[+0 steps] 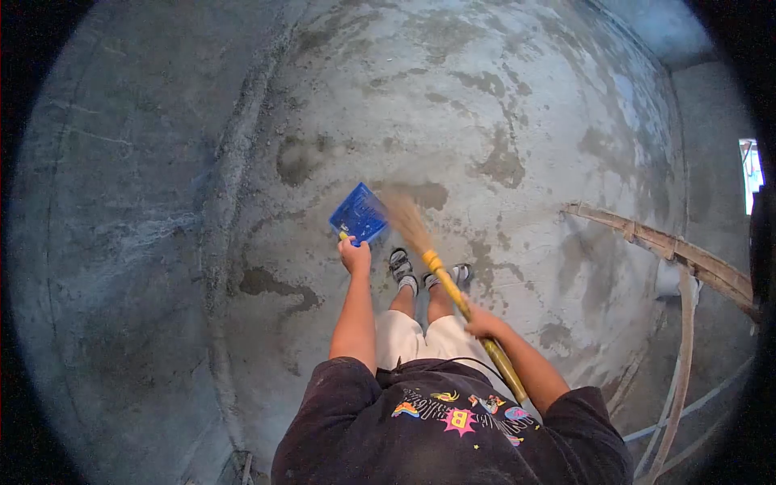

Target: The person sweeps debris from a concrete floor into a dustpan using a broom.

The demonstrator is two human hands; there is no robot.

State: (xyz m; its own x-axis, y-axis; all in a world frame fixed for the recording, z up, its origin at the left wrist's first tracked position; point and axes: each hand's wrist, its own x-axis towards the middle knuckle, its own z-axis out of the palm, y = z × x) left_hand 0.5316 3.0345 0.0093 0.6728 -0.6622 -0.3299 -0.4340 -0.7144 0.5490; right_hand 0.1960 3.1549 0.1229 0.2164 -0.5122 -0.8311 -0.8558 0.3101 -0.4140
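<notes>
My left hand (355,257) is closed around the short handle of a blue dustpan (360,212), held low in front of my feet. My right hand (483,321) grips the yellow handle of a broom (446,283), which slants down from beside my right hip toward the pan. The straw bristles, a little blurred, reach the dustpan's right edge. Below both tools spreads a rough grey concrete floor (388,121) with dark damp patches. My sandalled feet (402,268) stand just behind the pan and the broom head.
Along the left runs a bare concrete wall (121,242), meeting the floor in a rough seam. On the right, a long wooden plank (663,242) leans on thin poles (683,364). A bright window opening (752,166) shows at the far right.
</notes>
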